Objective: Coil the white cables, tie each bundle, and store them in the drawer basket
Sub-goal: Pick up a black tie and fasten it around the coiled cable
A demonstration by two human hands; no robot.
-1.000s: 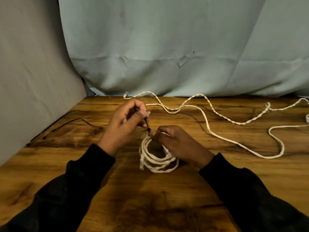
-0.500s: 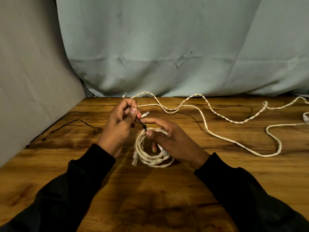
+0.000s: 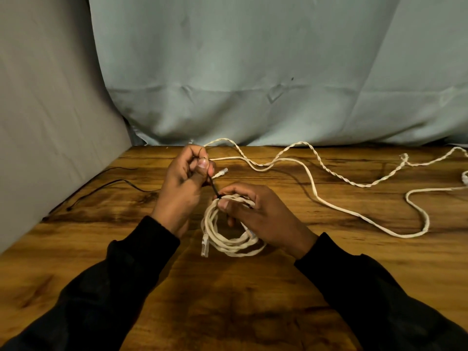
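Note:
A coiled white cable [image 3: 229, 243] hangs just above the wooden table [image 3: 228, 300] in the middle of the view, a clear plug dangling at its left side. My right hand [image 3: 255, 214] grips the top of the coil, thumb and fingers curled round the strands. A thin black tie [image 3: 214, 189] runs from the coil's top up to my left hand [image 3: 184, 186], which pinches its free end between thumb and fingers. A second plug end sticks out by my left thumb.
A long loose white cable [image 3: 329, 196], partly twisted, snakes across the back and right of the table. A thin black wire [image 3: 106, 186] lies at the left by the grey cloth wall. Pale cloth hangs behind the table.
Both hands lifted the coil slightly and shifted left. My left hand drew the black tie up and away from the coil, and my right hand moved to grip the coil's top.

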